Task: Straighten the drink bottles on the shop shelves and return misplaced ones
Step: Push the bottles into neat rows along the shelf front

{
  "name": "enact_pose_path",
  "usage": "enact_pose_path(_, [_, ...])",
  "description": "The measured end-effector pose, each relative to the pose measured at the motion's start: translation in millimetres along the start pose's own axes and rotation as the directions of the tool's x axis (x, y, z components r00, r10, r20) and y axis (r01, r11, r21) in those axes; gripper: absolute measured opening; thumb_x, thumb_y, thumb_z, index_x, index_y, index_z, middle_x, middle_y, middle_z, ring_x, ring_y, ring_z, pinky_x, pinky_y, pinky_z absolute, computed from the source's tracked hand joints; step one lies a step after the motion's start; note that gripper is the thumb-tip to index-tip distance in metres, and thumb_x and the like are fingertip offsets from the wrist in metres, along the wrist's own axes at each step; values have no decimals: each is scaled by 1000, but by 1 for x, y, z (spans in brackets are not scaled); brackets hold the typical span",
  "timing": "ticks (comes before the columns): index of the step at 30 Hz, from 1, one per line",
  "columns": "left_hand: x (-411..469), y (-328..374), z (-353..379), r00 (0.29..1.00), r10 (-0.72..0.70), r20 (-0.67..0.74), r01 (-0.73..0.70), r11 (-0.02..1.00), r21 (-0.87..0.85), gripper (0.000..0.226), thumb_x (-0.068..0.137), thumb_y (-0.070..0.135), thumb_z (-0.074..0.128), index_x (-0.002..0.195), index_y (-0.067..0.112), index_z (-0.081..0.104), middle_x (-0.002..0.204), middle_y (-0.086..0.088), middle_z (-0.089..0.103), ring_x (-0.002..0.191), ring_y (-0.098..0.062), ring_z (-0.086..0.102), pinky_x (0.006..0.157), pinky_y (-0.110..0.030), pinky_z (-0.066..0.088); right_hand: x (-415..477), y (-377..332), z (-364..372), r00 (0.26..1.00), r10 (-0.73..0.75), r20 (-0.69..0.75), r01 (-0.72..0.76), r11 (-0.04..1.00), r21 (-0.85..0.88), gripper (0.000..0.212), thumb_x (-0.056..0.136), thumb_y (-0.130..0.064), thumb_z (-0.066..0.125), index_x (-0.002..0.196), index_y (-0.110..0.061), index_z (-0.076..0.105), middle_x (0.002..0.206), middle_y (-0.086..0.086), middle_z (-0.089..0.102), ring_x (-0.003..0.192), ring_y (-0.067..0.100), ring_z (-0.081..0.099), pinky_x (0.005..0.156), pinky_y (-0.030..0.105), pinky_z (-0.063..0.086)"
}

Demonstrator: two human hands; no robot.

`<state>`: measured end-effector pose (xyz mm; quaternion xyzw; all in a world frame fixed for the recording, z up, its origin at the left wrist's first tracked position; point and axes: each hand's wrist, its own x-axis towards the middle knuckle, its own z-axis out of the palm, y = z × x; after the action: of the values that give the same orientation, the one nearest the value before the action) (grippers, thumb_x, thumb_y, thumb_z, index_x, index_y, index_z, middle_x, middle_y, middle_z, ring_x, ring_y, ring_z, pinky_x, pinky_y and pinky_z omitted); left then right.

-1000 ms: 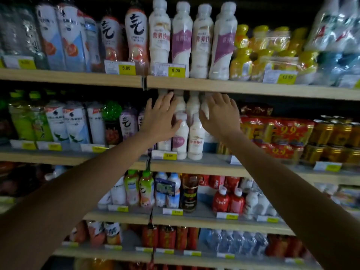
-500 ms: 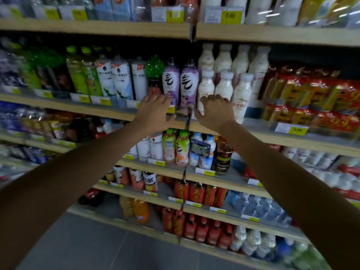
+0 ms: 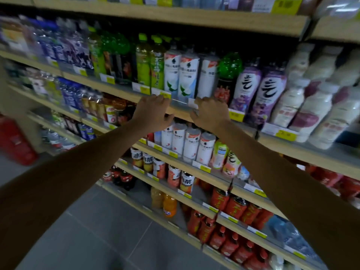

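Observation:
My left hand (image 3: 153, 112) and my right hand (image 3: 211, 113) hang side by side in front of the wooden shelf edge (image 3: 116, 92), fingers loosely curled, holding nothing. Just behind them stand white-and-blue bottles (image 3: 181, 75) and a dark bottle with a green top (image 3: 228, 78). Right of those are two purple bottles (image 3: 259, 94), then white milky bottles (image 3: 311, 100). Green tea bottles (image 3: 150, 65) stand to the left. The picture is blurred by motion.
Below the hands, a shelf holds white bottles with red marks (image 3: 191, 143); lower shelves carry orange and red bottles (image 3: 229, 203). A red object (image 3: 15, 141) stands at the far left. Grey floor tiles (image 3: 109, 221) lie in front of the shelving.
Both hands left the white milky bottles, dropped to the shelf edge and slid left. The view swung left and down, so those bottles now sit at the right.

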<state>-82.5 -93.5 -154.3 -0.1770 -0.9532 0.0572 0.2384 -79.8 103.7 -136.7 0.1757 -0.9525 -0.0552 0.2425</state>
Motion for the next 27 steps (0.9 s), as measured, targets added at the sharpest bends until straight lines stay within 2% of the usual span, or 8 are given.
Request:
enact_pose_path(2, [5, -37, 11, 1000, -27, 3, 27, 1000, -3, 52, 92, 45, 44, 128, 7, 48, 118, -14, 57, 109, -33, 53, 93, -44, 42, 30, -21, 12, 1000, -13, -10, 13, 1000, -10, 40, 93, -39, 42, 116, -9, 56, 101, 12, 63, 97, 31, 58, 67, 33, 38])
enact_pose_path(5, [14, -94, 28, 1000, -24, 10, 24, 1000, 14, 53, 93, 45, 45, 127, 5, 48, 118, -16, 56, 108, -34, 54, 90, -42, 40, 80, -56, 30, 1000, -3, -3, 4, 999, 40, 42, 94, -39, 43, 119, -9, 56, 103, 13, 64, 98, 31, 58, 75, 36, 45])
enact_pose_path(10, [28, -198, 60, 1000, -27, 4, 27, 999, 31, 57, 92, 46, 44, 131, 4, 45, 123, -17, 55, 113, -34, 51, 94, -44, 38, 159, -129, 64, 1000, -14, -12, 14, 999, 45, 41, 93, -38, 44, 117, -7, 56, 100, 15, 63, 98, 32, 58, 67, 33, 36])
enact_pose_path(17, [38, -316, 96, 998, -34, 46, 32, 999, 39, 53, 91, 46, 46, 123, 4, 51, 116, -17, 58, 106, -36, 55, 88, -43, 42, 238, -212, 101, 999, 36, 1, -36, 995, 88, 38, 90, -34, 46, 117, -9, 57, 101, 15, 63, 99, 33, 57, 72, 36, 43])
enact_pose_path(20, [47, -350, 109, 999, -22, 44, 20, 999, 36, 54, 90, 45, 47, 124, 4, 51, 118, -18, 57, 109, -36, 53, 91, -44, 40, 256, -228, 113, 998, 59, -16, -58, 994, 93, 40, 89, -32, 48, 122, -10, 55, 106, 15, 62, 103, 33, 56, 76, 37, 45])
enact_pose_path(27, [85, -402, 130, 996, -85, -40, 85, 996, 16, 56, 91, 44, 45, 130, 3, 43, 127, -19, 49, 113, -36, 48, 95, -45, 36, 294, -230, 131, 989, 142, -31, -140, 989, 40, 38, 89, -31, 46, 117, -6, 54, 115, 15, 55, 110, 32, 49, 81, 39, 44])
